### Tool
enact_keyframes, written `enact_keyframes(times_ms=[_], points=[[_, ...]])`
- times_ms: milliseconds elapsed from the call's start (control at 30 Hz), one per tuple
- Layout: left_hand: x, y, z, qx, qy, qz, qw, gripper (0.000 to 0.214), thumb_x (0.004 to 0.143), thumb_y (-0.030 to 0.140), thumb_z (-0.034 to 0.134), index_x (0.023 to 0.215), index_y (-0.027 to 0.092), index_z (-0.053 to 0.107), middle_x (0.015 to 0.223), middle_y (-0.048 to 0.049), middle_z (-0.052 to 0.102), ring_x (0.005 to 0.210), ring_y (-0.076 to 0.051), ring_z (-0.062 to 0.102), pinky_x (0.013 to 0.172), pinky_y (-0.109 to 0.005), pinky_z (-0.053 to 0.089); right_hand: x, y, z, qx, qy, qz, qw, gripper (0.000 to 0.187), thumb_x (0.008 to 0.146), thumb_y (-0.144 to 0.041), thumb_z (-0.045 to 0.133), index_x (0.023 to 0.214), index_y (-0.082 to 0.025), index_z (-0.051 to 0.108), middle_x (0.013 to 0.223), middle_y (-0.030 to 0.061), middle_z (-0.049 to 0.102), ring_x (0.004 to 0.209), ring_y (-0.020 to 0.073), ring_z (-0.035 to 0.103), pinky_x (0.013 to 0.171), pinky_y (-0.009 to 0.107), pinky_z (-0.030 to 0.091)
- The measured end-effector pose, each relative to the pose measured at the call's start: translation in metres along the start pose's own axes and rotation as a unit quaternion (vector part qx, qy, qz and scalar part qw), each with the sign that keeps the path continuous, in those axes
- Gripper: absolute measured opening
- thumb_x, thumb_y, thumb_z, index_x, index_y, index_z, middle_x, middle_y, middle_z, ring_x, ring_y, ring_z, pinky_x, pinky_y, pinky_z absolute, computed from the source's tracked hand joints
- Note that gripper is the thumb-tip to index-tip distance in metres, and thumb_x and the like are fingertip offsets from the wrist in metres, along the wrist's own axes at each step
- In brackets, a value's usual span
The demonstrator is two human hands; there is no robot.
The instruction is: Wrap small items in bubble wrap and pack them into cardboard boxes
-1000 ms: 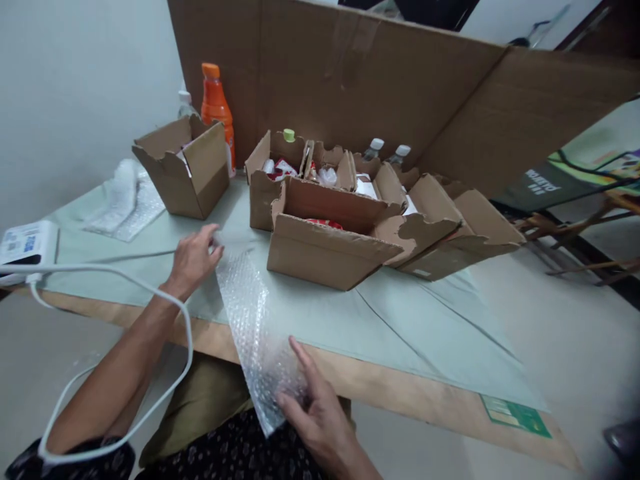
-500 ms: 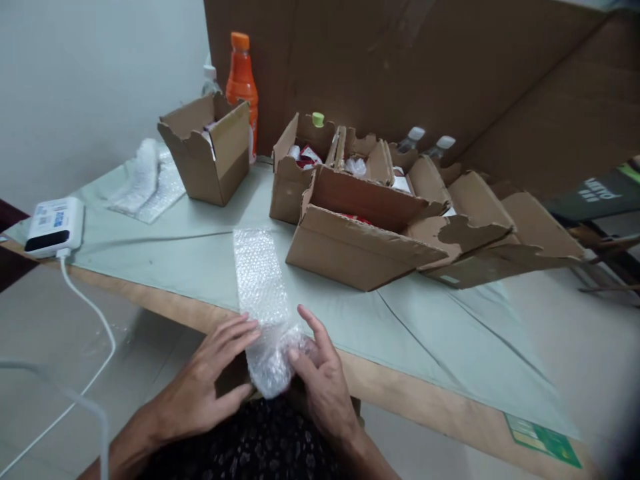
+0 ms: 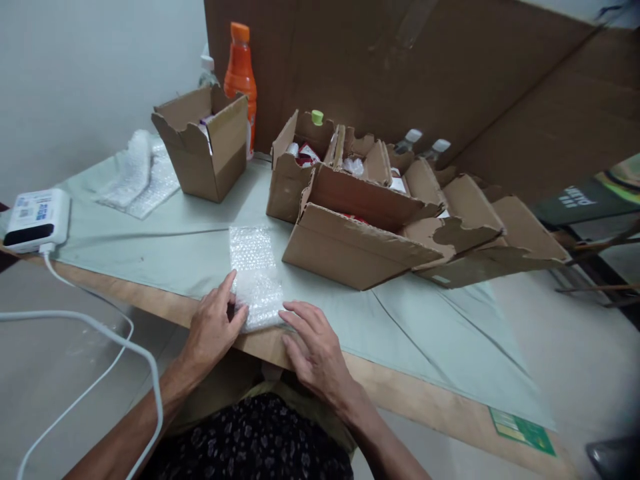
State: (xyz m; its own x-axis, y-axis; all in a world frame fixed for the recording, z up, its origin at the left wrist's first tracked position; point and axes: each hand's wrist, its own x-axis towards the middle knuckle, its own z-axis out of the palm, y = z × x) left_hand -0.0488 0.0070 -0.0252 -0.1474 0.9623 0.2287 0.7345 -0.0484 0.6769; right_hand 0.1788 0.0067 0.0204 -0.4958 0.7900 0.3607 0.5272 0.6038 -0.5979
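Observation:
A strip of clear bubble wrap (image 3: 253,270) lies on the green-covered table (image 3: 165,253), its near end rolled up into a thick fold at the table's front edge. My left hand (image 3: 213,327) presses against the left side of that roll, fingers curled on it. My right hand (image 3: 313,347) rests at the roll's right side, fingers spread and touching it. What the roll encloses, if anything, is hidden.
Several open cardboard boxes (image 3: 350,233) with small goods stand just behind the wrap. Another open box (image 3: 203,143) and an orange bottle (image 3: 240,67) sit at the back left. Spare bubble wrap (image 3: 137,177) and a white device (image 3: 35,217) with a cable lie left. A tall cardboard sheet (image 3: 425,73) walls the back.
The near end of the bubble wrap has been rolled up from below the table edge onto the table. Both hands have moved forward with it to the roll's sides.

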Motion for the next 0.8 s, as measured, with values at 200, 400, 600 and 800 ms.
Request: enact_keyframes(times_ms=[200, 400, 600, 800], points=[[-0.002, -0.003, 0.002, 0.06, 0.033, 0.044, 0.997, 0.063, 0.09, 0.029, 0.058, 0.15, 0.018, 0.043, 0.086, -0.0043, 0.066, 0.083, -0.024, 0.062, 0.083, -0.042, 0.053, 0.016, 0.02, 0.019, -0.123, -0.142, -0.056, 0.981, 0.05, 0.088, -0.006, 0.055, 0.136, -0.019, 0.06, 0.15, 0.015, 0.058, 0.145, 0.031, 0.045, 0.102, 0.049, 0.051], [-0.011, 0.001, -0.014, 0.049, 0.063, 0.112, 0.991, 0.065, 0.092, 0.033, 0.062, 0.152, 0.021, 0.039, 0.127, -0.0152, 0.064, 0.116, -0.031, 0.061, 0.101, -0.05, 0.051, 0.019, 0.028, 0.023, -0.12, -0.145, -0.061, 0.98, 0.038, 0.095, -0.009, 0.058, 0.129, -0.023, 0.067, 0.143, 0.0131, 0.065, 0.138, 0.029, 0.053, 0.1, 0.047, 0.05], [-0.023, 0.002, -0.026, -0.013, -0.007, 0.187, 0.982, 0.035, 0.094, 0.022, 0.061, 0.128, 0.024, 0.062, 0.11, -0.0071, 0.073, 0.105, -0.024, 0.067, 0.094, -0.041, 0.054, 0.036, 0.017, 0.009, -0.022, -0.156, -0.005, 0.987, 0.028, 0.102, -0.017, 0.053, 0.124, -0.025, 0.07, 0.119, 0.0066, 0.077, 0.11, 0.0206, 0.07, 0.099, 0.04, 0.052], [-0.011, -0.003, -0.018, -0.021, 0.02, 0.056, 0.998, 0.032, 0.093, 0.03, 0.058, 0.119, 0.018, 0.07, 0.085, -0.0045, 0.071, 0.075, -0.02, 0.067, 0.073, -0.034, 0.056, 0.04, 0.02, 0.01, -0.044, 0.003, 0.005, 0.999, 0.028, 0.102, -0.027, 0.054, 0.127, -0.021, 0.067, 0.117, 0.0102, 0.076, 0.107, 0.0247, 0.068, 0.094, 0.042, 0.053]])
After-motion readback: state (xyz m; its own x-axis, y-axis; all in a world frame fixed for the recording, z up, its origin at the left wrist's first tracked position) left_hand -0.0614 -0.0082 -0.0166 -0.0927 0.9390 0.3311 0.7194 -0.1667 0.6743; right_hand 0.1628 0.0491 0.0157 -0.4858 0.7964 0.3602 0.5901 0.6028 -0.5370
